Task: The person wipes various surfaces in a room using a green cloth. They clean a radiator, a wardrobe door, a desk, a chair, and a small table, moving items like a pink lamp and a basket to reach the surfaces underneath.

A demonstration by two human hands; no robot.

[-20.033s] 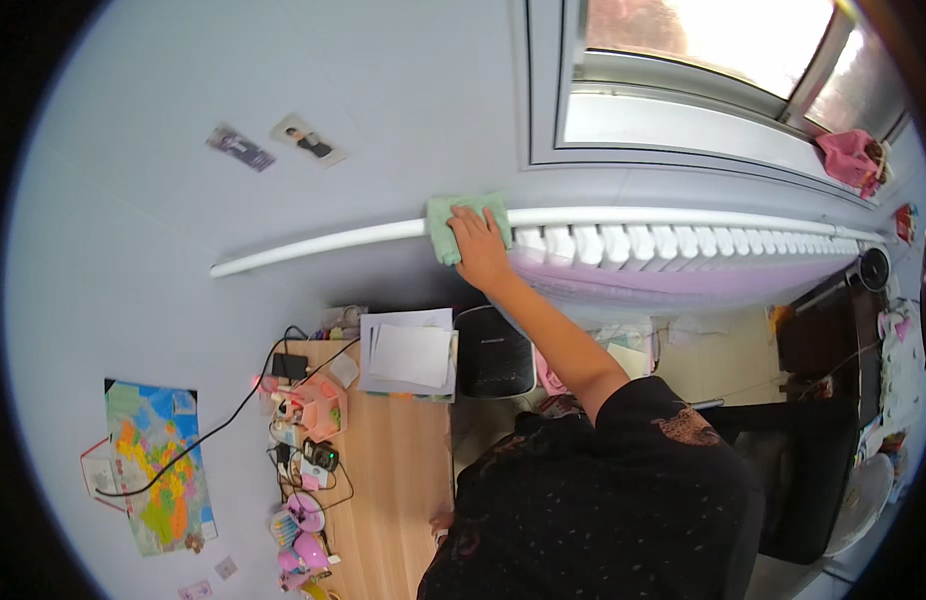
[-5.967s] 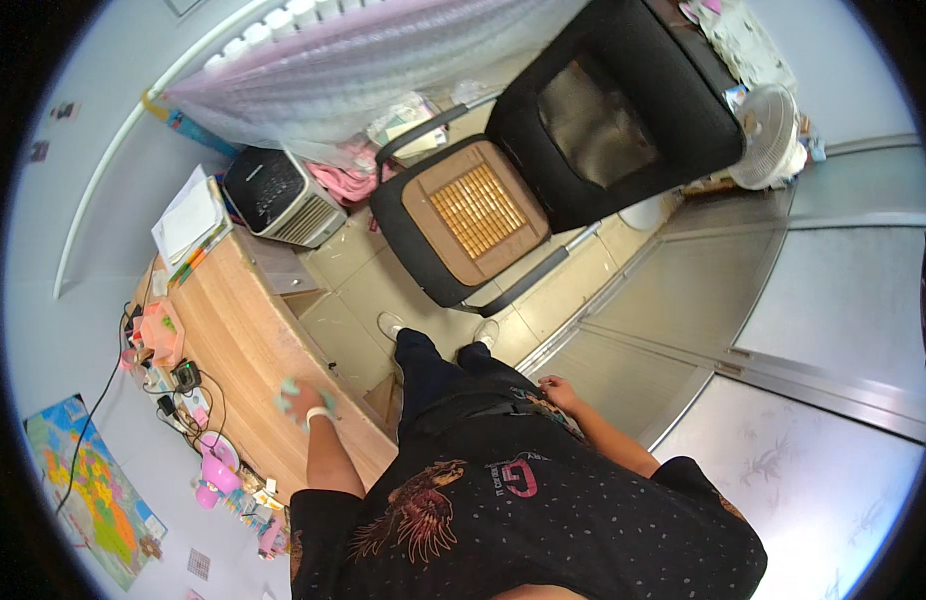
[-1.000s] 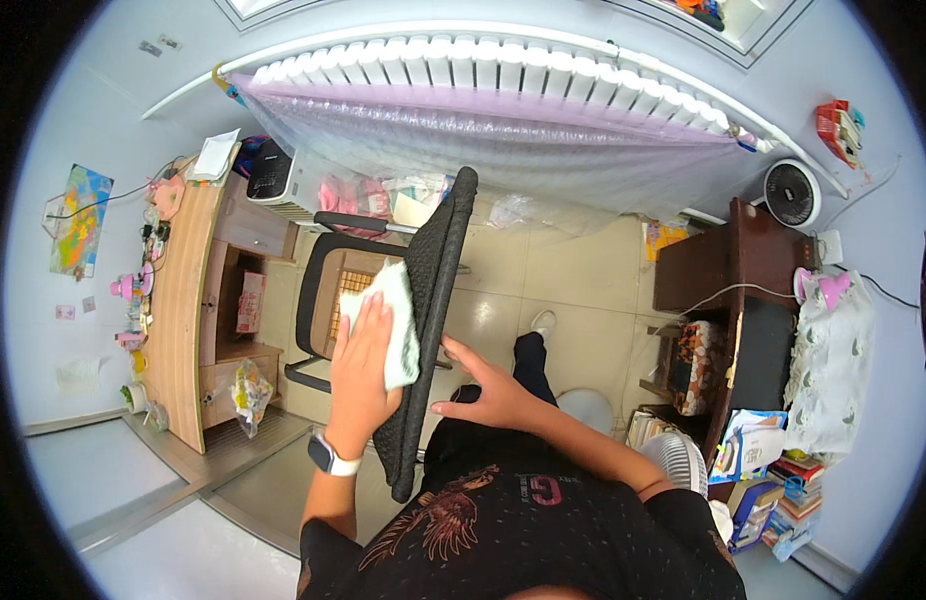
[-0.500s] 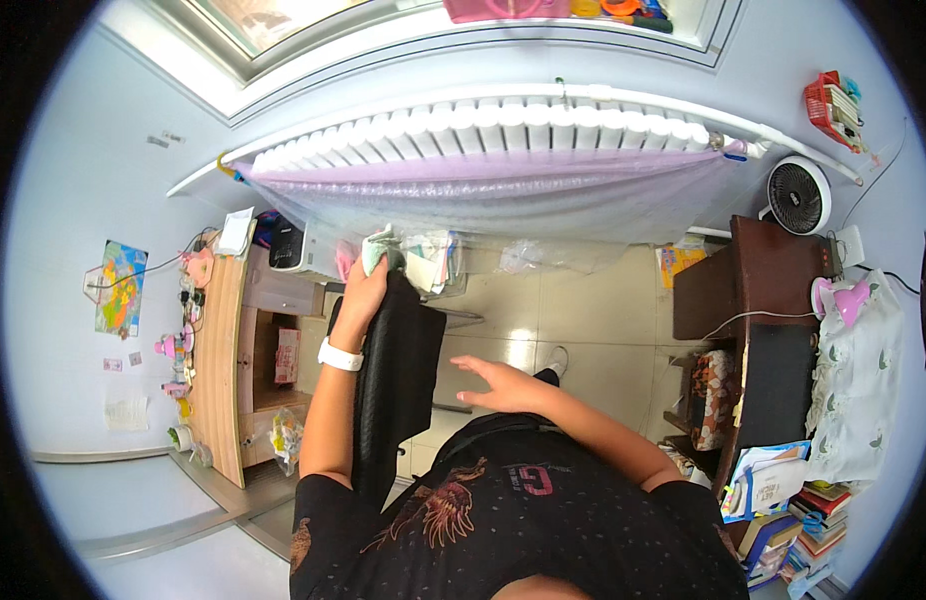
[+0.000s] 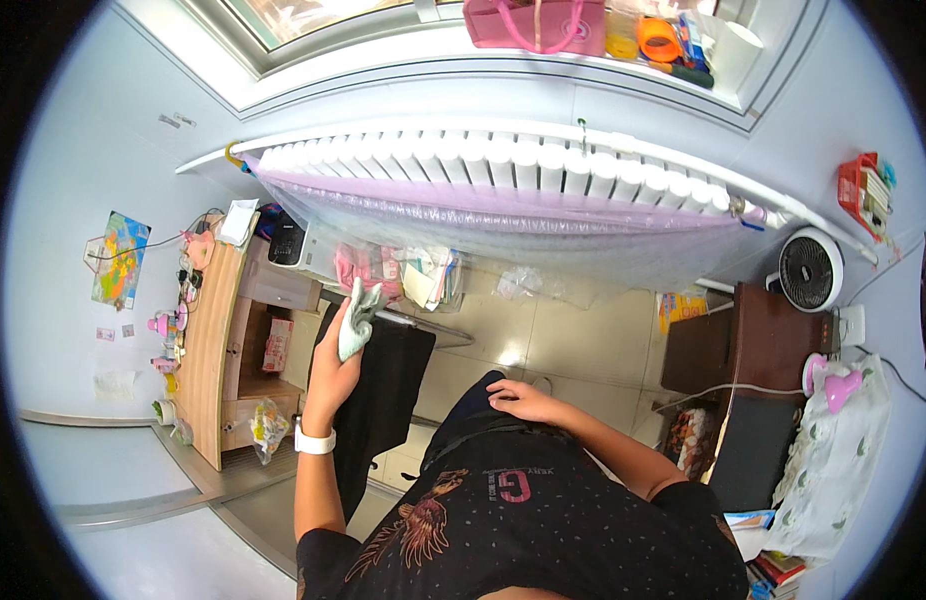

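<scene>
Cloth [image 5: 355, 325]: pale green, crumpled, peaked on top
Left hand [image 5: 332, 365]: grasping it by the chair's [image 5: 385, 390] edge
Right hand [image 5: 525, 402]: nothing held, fingers loosely bent

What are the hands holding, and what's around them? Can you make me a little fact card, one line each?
Left hand: holding a pale green cloth
Right hand: near the waist, no object visible in it
Close to left hand: black chair
Left side: wooden desk, wall map
Right side: round fan, pink lamp
Top: pink handbag, white radiator
</scene>
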